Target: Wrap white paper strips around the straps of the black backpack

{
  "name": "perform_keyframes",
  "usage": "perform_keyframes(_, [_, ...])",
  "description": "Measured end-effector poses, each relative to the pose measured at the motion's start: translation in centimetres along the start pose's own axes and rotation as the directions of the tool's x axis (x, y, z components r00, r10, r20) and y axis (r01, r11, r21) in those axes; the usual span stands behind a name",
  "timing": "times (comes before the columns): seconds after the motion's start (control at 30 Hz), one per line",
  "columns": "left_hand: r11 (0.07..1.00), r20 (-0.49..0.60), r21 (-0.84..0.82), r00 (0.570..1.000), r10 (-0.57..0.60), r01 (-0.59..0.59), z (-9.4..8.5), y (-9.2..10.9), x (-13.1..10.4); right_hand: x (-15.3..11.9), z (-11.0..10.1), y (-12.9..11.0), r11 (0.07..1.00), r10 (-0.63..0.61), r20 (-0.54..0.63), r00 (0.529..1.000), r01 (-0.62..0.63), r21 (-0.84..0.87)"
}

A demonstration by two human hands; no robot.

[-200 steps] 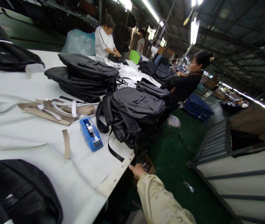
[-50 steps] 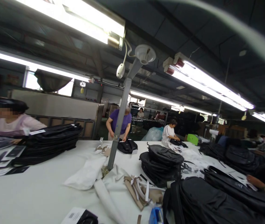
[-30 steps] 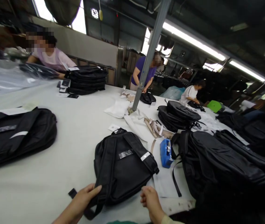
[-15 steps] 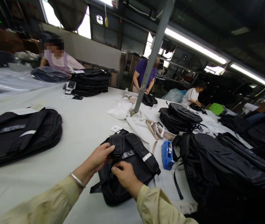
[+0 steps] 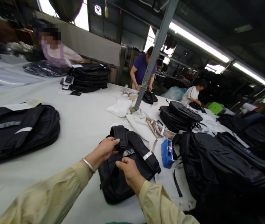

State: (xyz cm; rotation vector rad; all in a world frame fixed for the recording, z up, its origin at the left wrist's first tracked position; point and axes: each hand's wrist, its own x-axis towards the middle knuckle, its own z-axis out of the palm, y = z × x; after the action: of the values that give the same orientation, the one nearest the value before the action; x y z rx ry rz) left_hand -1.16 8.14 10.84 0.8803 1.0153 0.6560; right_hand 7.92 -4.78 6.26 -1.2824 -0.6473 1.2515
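Note:
A black backpack (image 5: pixel 143 168) lies on the white table in front of me, with its shoulder straps facing up. My left hand (image 5: pixel 109 148) is closed around one padded shoulder strap (image 5: pixel 119 134), beside its black buckle (image 5: pixel 122 145), and lifts it in a loop. Just below, my right hand (image 5: pixel 129 169) is closed in a pinch on dark webbing that runs under the buckle; the fingertips partly hide it. The other shoulder strap (image 5: pixel 138 144) lies flat, crossed by a white band (image 5: pixel 147 155). Between the straps is a shiny label patch (image 5: pixel 129 152).
Right of the bag stands a blue tape dispenser (image 5: pixel 167 154), with piled black backpacks (image 5: pixel 225 158) beyond. Another backpack (image 5: pixel 29 133) lies left. Farther back are stacked bags (image 5: pixel 90 77), a metal post (image 5: pixel 154 56) and paper scraps (image 5: pixel 157 127). Three people work across the table (image 5: pixel 83 115).
Both hands have shifted slightly right. The left hand has raised the padded strap and its buckle into a higher loop. The loose webbing end has drawn in toward the bag.

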Motion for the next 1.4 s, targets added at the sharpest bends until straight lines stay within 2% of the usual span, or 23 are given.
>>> perform_keyframes(0.1, [0.999,0.035,-0.036,0.999,-0.02,0.022,-0.7,0.1,0.2,0.0,0.2,-0.6,0.988,0.035,0.052,0.998,-0.042,0.152])
perform_keyframes(0.17, [0.998,0.068,-0.054,0.997,-0.027,0.031,-1.0,0.2,0.2,0.2,0.4,-0.7,0.981,0.075,0.018,0.997,-0.077,0.18])
perform_keyframes(0.27, [0.997,0.127,-0.073,0.992,-0.018,0.028,-1.2,-0.1,-0.4,0.8,0.6,-0.5,0.992,0.082,-0.079,0.994,-0.074,0.104])
perform_keyframes(0.37, [0.997,0.169,-0.082,0.986,-0.002,0.016,-1.0,-1.1,-1.1,1.3,0.9,-0.9,1.0,-0.017,-0.159,0.987,0.018,0.009])
perform_keyframes(0.5, [0.997,0.133,-0.082,0.991,-0.006,0.017,-1.0,-1.8,-1.4,1.5,1.2,-1.8,0.989,-0.129,-0.136,0.982,0.118,-0.088])
perform_keyframes(0.63, [0.997,0.1,-0.079,0.995,0.003,0.005,-1.7,-0.6,-0.9,1.0,1.0,-1.1,0.999,-0.026,-0.069,0.997,0.024,-0.035])
perform_keyframes(0.7, [0.997,0.097,-0.074,0.995,0.001,0.006,-1.9,0.1,-0.7,1.0,1.0,-0.9,1.0,0.015,-0.077,0.997,-0.016,-0.015])
perform_keyframes(0.8, [0.997,0.11,-0.071,0.994,0.004,0.004,-1.8,0.8,-0.7,1.5,1.3,-1.9,0.996,-0.086,-0.127,0.988,0.081,-0.049])
perform_keyframes(0.9, [0.997,0.122,-0.078,0.992,0.012,-0.003,-1.4,1.8,-0.7,2.2,1.7,-3.2,0.98,-0.194,-0.106,0.975,0.189,-0.057])
perform_keyframes(1.1, [0.998,0.094,-0.062,0.996,-0.001,0.007,-1.0,4.9,-0.7,2.5,1.0,-2.4,0.998,-0.068,-0.015,0.998,0.068,-0.009])
perform_keyframes(1.17, [0.999,0.084,-0.042,0.996,-0.013,0.017,-0.8,5.7,-0.6,2.5,0.6,-2.6,0.999,-0.031,0.071,0.997,0.033,-0.037])
perform_keyframes(1.3, [1.0,0.034,-0.003,0.999,-0.011,0.011,-0.1,6.3,-0.4,2.8,-0.1,-3.4,0.99,0.063,0.223,0.973,-0.033,-0.138])
perform_keyframes(1.4, [1.0,0.02,0.019,1.0,-0.003,0.003,0.3,6.3,-0.3,3.2,-0.8,-2.5,0.97,0.128,0.202,0.971,-0.08,-0.231])
